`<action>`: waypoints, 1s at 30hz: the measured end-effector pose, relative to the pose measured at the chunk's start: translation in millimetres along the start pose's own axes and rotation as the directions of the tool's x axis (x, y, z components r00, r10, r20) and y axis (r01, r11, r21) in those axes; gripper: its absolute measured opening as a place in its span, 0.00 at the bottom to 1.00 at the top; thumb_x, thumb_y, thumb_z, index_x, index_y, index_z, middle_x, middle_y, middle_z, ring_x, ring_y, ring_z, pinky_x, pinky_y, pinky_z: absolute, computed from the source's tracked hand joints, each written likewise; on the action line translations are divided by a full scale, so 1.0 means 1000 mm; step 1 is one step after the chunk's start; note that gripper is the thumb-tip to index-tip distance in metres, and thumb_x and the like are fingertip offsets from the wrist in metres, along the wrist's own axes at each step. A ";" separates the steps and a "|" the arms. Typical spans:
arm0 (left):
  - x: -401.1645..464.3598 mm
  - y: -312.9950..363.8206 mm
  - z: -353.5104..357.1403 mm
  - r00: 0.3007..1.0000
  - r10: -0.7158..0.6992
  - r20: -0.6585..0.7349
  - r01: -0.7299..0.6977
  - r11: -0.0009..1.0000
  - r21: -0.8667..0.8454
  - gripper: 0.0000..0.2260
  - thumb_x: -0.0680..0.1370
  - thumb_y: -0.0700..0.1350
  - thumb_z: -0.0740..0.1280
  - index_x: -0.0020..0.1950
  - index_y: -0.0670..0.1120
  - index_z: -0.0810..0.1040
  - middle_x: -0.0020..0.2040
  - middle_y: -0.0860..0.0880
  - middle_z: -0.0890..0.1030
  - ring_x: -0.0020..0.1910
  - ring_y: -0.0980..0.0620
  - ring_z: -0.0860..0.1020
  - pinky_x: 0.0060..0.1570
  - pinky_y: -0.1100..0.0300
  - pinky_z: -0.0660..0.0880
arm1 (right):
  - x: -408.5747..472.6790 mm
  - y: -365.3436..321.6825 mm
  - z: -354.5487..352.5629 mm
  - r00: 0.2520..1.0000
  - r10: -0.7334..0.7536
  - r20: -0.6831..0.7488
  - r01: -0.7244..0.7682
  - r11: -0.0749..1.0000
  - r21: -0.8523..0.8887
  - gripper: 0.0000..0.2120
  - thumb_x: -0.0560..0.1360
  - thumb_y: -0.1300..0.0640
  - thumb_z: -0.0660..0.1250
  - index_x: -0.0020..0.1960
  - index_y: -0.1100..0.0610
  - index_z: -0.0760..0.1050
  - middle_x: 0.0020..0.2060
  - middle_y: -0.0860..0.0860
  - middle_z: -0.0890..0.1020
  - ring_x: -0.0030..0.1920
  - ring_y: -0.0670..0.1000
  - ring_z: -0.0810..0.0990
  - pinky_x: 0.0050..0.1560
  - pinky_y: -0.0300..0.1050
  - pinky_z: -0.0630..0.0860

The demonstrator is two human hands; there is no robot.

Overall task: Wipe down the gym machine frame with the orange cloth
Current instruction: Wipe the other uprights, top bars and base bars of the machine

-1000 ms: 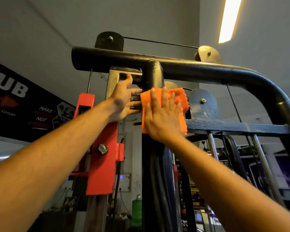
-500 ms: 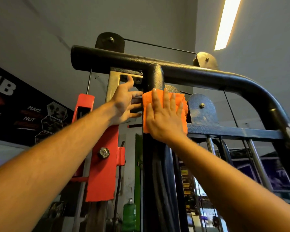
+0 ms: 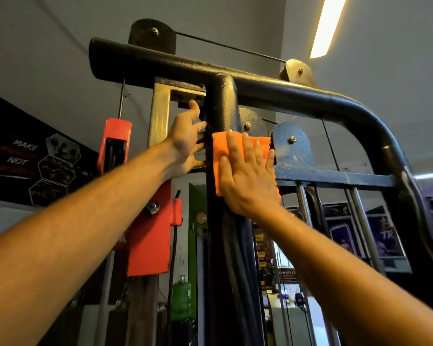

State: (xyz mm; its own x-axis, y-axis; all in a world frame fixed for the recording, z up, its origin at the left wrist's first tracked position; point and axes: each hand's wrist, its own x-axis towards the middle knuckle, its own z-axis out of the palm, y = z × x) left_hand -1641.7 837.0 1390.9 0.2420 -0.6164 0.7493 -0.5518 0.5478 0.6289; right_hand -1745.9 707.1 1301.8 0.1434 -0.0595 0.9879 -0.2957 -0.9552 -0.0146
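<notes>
flat right hand [image 3: 248, 181] presses one orange cloth [image 3: 219, 151] against post [image 3: 223, 106].

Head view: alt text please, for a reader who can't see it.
A right hand presses an orange cloth flat against a gym machine's black upright post, while the left hand rests open beside the post, below the black top crossbar.

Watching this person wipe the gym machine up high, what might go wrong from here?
1. The right hand only presses the orange cloth flat against the black upright post; nothing pinches it, so it may slip off and fall.
2. The left hand has fingers reaching behind the post near dark cables; they could get nipped if anything moves.
</notes>
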 end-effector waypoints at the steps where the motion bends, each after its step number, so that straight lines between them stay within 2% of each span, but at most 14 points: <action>1: -0.002 -0.002 0.002 1.000 -0.007 -0.005 0.007 1.000 -0.004 0.44 0.80 0.77 0.46 0.84 0.48 0.67 0.81 0.45 0.72 0.81 0.41 0.66 0.78 0.31 0.62 | 0.008 -0.002 -0.002 1.000 0.019 -0.005 -0.019 1.000 0.020 0.32 0.88 0.37 0.46 0.88 0.41 0.39 0.89 0.53 0.47 0.88 0.59 0.45 0.86 0.65 0.42; 3: -0.007 -0.006 0.003 1.000 -0.014 -0.007 0.013 1.000 -0.020 0.42 0.82 0.75 0.45 0.81 0.46 0.72 0.77 0.45 0.76 0.79 0.42 0.70 0.77 0.33 0.65 | 0.008 -0.005 -0.004 0.999 0.028 -0.029 -0.028 1.000 0.015 0.32 0.89 0.39 0.50 0.89 0.44 0.43 0.85 0.57 0.58 0.82 0.63 0.59 0.83 0.64 0.58; 5: -0.015 -0.010 0.003 1.000 -0.013 0.014 0.014 0.999 -0.036 0.40 0.84 0.73 0.44 0.80 0.47 0.73 0.76 0.45 0.77 0.78 0.43 0.71 0.77 0.34 0.66 | -0.013 -0.007 -0.004 0.998 0.007 -0.063 -0.011 0.998 -0.057 0.32 0.89 0.40 0.52 0.88 0.46 0.47 0.78 0.58 0.65 0.74 0.62 0.65 0.76 0.61 0.66; 7: -0.024 -0.014 0.006 1.000 -0.014 0.019 0.015 0.999 -0.038 0.38 0.85 0.72 0.44 0.81 0.47 0.71 0.79 0.46 0.74 0.79 0.44 0.70 0.79 0.34 0.63 | -0.047 -0.008 -0.004 0.996 -0.003 -0.088 -0.011 0.987 -0.161 0.32 0.88 0.38 0.52 0.88 0.46 0.49 0.72 0.56 0.68 0.69 0.59 0.66 0.69 0.58 0.69; 9: -0.033 -0.018 0.010 1.000 -0.015 0.025 0.016 0.999 -0.039 0.37 0.86 0.70 0.45 0.82 0.47 0.69 0.80 0.46 0.72 0.80 0.44 0.68 0.79 0.35 0.63 | -0.076 -0.007 -0.004 0.996 0.039 -0.081 -0.056 0.972 -0.228 0.31 0.88 0.36 0.50 0.88 0.45 0.51 0.67 0.54 0.70 0.66 0.57 0.67 0.63 0.56 0.67; 11: -0.040 -0.020 0.012 0.999 -0.016 0.042 0.018 0.999 -0.039 0.36 0.86 0.70 0.46 0.84 0.46 0.65 0.82 0.46 0.70 0.81 0.44 0.67 0.78 0.37 0.63 | -0.093 -0.006 -0.003 0.992 0.099 -0.079 -0.114 0.968 -0.223 0.30 0.88 0.36 0.49 0.87 0.44 0.54 0.65 0.53 0.71 0.64 0.56 0.69 0.64 0.57 0.67; 13: -0.042 -0.022 0.011 0.998 -0.014 0.054 0.016 0.999 -0.039 0.37 0.86 0.70 0.47 0.86 0.46 0.62 0.83 0.47 0.68 0.83 0.44 0.65 0.80 0.36 0.61 | -0.097 -0.009 0.003 0.988 0.134 -0.077 -0.144 0.980 -0.135 0.29 0.89 0.37 0.49 0.87 0.45 0.53 0.73 0.53 0.67 0.72 0.57 0.65 0.75 0.62 0.63; 16: -0.041 -0.027 0.008 0.999 -0.024 0.044 0.025 0.999 -0.031 0.39 0.84 0.72 0.49 0.87 0.48 0.60 0.86 0.49 0.63 0.85 0.44 0.60 0.81 0.33 0.57 | -0.079 -0.015 0.017 0.987 0.162 -0.021 -0.161 0.986 0.050 0.32 0.89 0.38 0.47 0.89 0.45 0.42 0.87 0.48 0.50 0.87 0.56 0.48 0.86 0.66 0.45; 18: -0.042 -0.028 0.009 0.999 -0.022 0.031 0.022 1.000 -0.016 0.40 0.82 0.73 0.50 0.87 0.50 0.59 0.87 0.51 0.60 0.86 0.45 0.58 0.81 0.32 0.55 | -0.058 -0.017 0.022 0.982 0.190 -0.010 -0.187 0.972 0.145 0.33 0.89 0.38 0.47 0.89 0.45 0.38 0.88 0.48 0.47 0.88 0.57 0.46 0.86 0.68 0.47; 20: -0.043 -0.028 0.010 1.000 -0.012 0.025 0.012 1.000 -0.012 0.38 0.84 0.72 0.50 0.88 0.51 0.57 0.87 0.52 0.58 0.86 0.45 0.57 0.81 0.32 0.55 | -0.049 -0.019 0.022 0.978 0.203 -0.046 -0.189 0.959 0.210 0.33 0.89 0.38 0.49 0.88 0.46 0.42 0.87 0.53 0.54 0.86 0.63 0.55 0.83 0.71 0.56; 22: -0.045 -0.030 0.011 1.000 -0.005 0.026 0.006 1.000 -0.018 0.37 0.85 0.70 0.49 0.88 0.50 0.57 0.87 0.51 0.58 0.86 0.44 0.56 0.81 0.32 0.54 | -0.066 -0.024 0.025 0.984 0.154 -0.095 -0.137 0.976 0.167 0.30 0.89 0.39 0.51 0.87 0.46 0.47 0.87 0.55 0.54 0.85 0.64 0.58 0.81 0.71 0.60; 24: -0.048 -0.033 0.011 1.000 -0.008 0.030 0.009 1.000 -0.028 0.36 0.86 0.70 0.49 0.88 0.49 0.57 0.87 0.50 0.59 0.86 0.44 0.57 0.82 0.32 0.54 | -0.104 -0.030 0.030 0.992 0.068 -0.102 -0.063 0.997 0.047 0.31 0.90 0.42 0.51 0.89 0.47 0.45 0.89 0.53 0.45 0.88 0.58 0.45 0.86 0.66 0.51; 26: -0.054 -0.036 0.010 0.999 -0.017 0.046 0.019 0.999 -0.036 0.36 0.86 0.69 0.49 0.88 0.48 0.57 0.87 0.49 0.60 0.85 0.44 0.59 0.82 0.32 0.54 | -0.144 -0.032 0.034 0.996 0.025 -0.090 -0.024 1.000 0.013 0.32 0.91 0.44 0.52 0.89 0.48 0.42 0.88 0.50 0.38 0.88 0.53 0.37 0.87 0.64 0.45; 30: -0.064 -0.036 0.013 0.998 -0.036 0.043 0.038 0.998 -0.041 0.36 0.86 0.69 0.50 0.87 0.49 0.58 0.86 0.50 0.62 0.85 0.44 0.61 0.81 0.32 0.56 | -0.151 -0.027 0.038 0.993 0.099 -0.058 -0.095 0.994 0.056 0.33 0.90 0.42 0.49 0.89 0.46 0.38 0.87 0.47 0.35 0.87 0.53 0.35 0.86 0.66 0.45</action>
State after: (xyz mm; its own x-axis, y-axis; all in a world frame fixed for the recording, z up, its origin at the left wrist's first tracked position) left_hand -1647.9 849.2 1317.5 0.2272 -0.6596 0.7165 -0.5095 0.5466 0.6646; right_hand -1723.7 730.6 1147.0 0.0588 -0.1365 0.9889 -0.2547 -0.9599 -0.1174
